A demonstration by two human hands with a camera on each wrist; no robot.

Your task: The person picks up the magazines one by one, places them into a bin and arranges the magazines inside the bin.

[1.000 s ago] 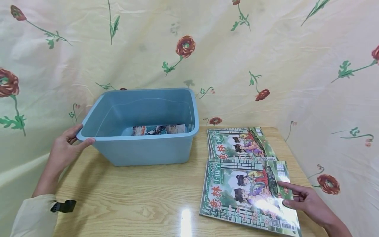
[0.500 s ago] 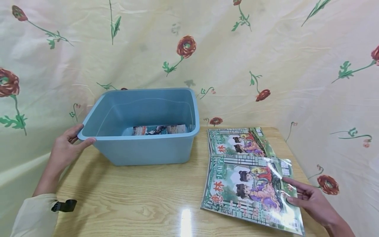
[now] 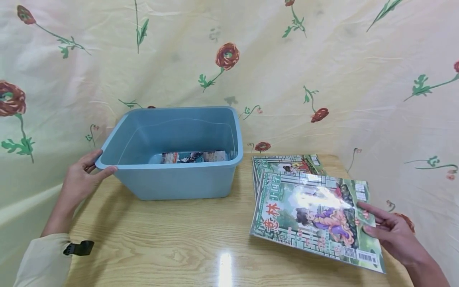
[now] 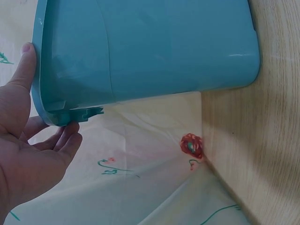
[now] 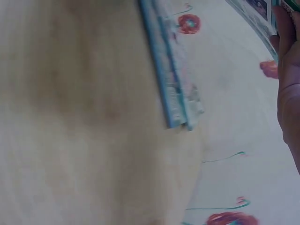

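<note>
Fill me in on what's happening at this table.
A person sits at a wooden table. Their left hand holds the rim of a blue plastic bin, thumb on top and fingers under the lip; some printed matter lies at its bottom. Their right hand grips the right edge of a magazine and has it raised off the table, above a second, matching magazine lying flat beside the bin.

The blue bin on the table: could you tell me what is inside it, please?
A magazine with a colourful cover lies flat on the floor of the blue bin. Only its far strip shows; the bin's front wall hides the rest, so anything else in there cannot be seen.
</note>
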